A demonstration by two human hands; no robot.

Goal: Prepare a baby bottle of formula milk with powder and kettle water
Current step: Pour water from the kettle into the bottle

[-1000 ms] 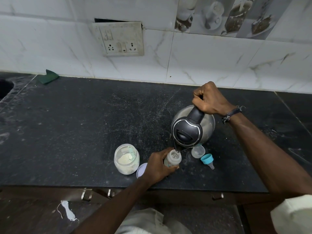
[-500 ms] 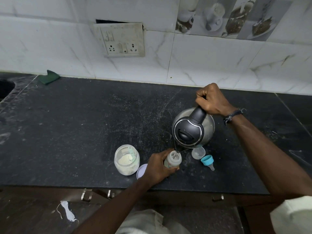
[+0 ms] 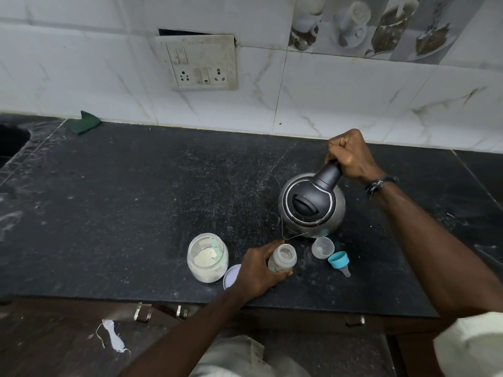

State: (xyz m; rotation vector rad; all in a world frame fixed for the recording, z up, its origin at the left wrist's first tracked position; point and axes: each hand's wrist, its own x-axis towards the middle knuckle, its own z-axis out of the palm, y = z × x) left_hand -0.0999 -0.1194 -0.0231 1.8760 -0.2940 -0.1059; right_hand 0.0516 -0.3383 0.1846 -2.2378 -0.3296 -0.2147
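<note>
Nearest the camera, at six o'clock, pale clothing shows between the two forearms, and beyond it runs the front edge of the black countertop (image 3: 136, 213) with metal drawer pulls (image 3: 143, 312) below.

Just past that edge, the left hand (image 3: 257, 270) wraps its fingers around the body of the baby bottle (image 3: 281, 258), thumb on the far side — the bottle stands upright on the counter with its mouth open to the camera. At nine o'clock from that hand lies a pale lilac lid (image 3: 230, 274), flat and partly hidden by the hand, and just beyond the lid sits the clear powder jar (image 3: 207, 257), uncapped, with cream powder inside. At three o'clock from the bottle a small clear cap (image 3: 322, 247) rests mouth-up, and just beside it the blue teat ring (image 3: 339, 262) lies on its side.

Farther back, at one o'clock from the bottle, the steel kettle (image 3: 311, 204) tilts toward the camera, its spout just above and behind the bottle's mouth. Whether water is running I cannot tell. The right hand (image 3: 351, 155) is clenched tight around the kettle's black handle — a dark cord bracelet (image 3: 379, 183) circles the wrist.

Far off, at eleven o'clock, a green cloth (image 3: 88, 122) lies against the marble-tiled wall, and at twelve o'clock a grimy socket plate (image 3: 201, 63) hangs on the tiles.
</note>
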